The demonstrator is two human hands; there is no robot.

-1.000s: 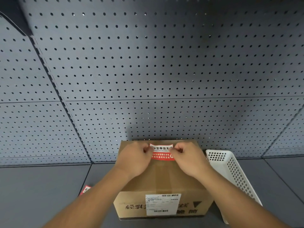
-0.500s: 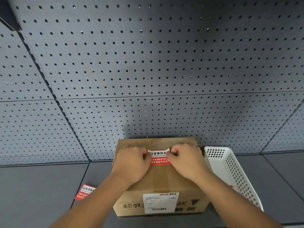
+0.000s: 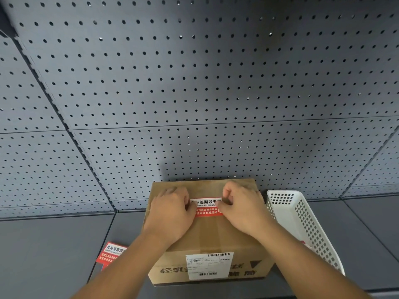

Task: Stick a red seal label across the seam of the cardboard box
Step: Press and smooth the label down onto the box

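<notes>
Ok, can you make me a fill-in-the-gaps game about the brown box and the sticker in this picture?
1. The red and white seal label lies on the ____ face of the brown cardboard box.
2. The left hand and the right hand each hold one ____ of that label.
3. The white plastic basket with holes stands on the ____ side of the box.
4. A second red label lies on the grey shelf, to the box's ____.

Missing words: top; end; right; left
</notes>
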